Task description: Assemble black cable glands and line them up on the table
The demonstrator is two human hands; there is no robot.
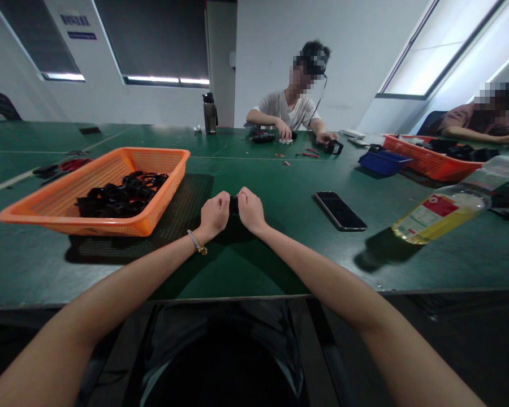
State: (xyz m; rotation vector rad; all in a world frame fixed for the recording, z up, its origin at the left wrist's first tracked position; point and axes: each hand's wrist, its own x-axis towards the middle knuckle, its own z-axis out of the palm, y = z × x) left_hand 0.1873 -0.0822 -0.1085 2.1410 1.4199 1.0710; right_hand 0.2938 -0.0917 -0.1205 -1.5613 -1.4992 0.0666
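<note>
Both my hands meet over the green table, fists curled toward each other. My left hand and my right hand each grip one side of a small black part, which shows only as a dark sliver between the knuckles. A thin bracelet circles my left wrist. To the left stands an orange basket holding several similar black parts.
A black phone lies right of my hands, and a plastic bottle of yellow liquid lies further right. Across the table a person works with small parts; another person leans by a second orange basket and a blue tray. A metal flask stands at the back.
</note>
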